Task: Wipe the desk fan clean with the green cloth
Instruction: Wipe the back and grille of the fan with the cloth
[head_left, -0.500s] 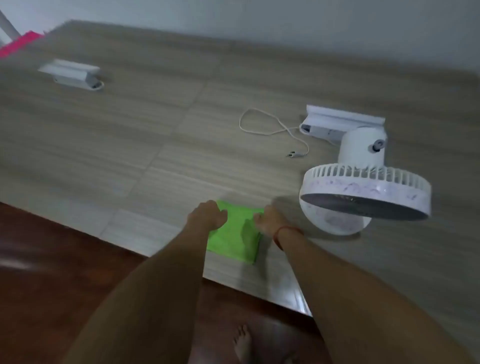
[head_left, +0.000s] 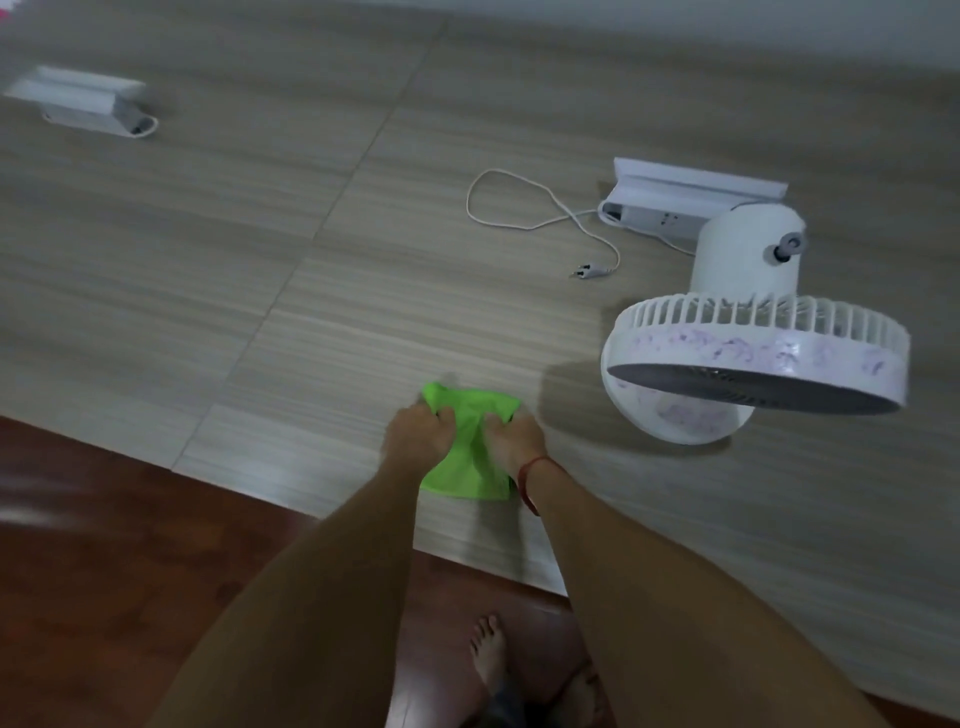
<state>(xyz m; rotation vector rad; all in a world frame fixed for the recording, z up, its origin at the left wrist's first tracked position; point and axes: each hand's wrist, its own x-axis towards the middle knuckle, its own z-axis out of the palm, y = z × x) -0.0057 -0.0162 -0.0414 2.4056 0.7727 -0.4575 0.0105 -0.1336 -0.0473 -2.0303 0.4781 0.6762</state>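
Your fingers (head_left: 441, 415) on both hands are curled into the green cloth (head_left: 470, 467), bunching its far edge. Left hand (head_left: 418, 434) grips the left part, right hand (head_left: 514, 439) the right part; cloth puckers between them, likely gathered into a pad for wiping. Near half of the cloth lies flat on the tabletop (head_left: 311, 312), close to its front edge. Red string on your right wrist.

Desk fan (head_left: 753, 358) stands right of the cloth and a little beyond it, apart, not touched. Its grille tilts downward; purplish smudges mark its rim. Cord (head_left: 524, 218) lies loose beyond the cloth, plug (head_left: 584, 271) unconnected, so wiping looks safe. Wiping not yet begun.
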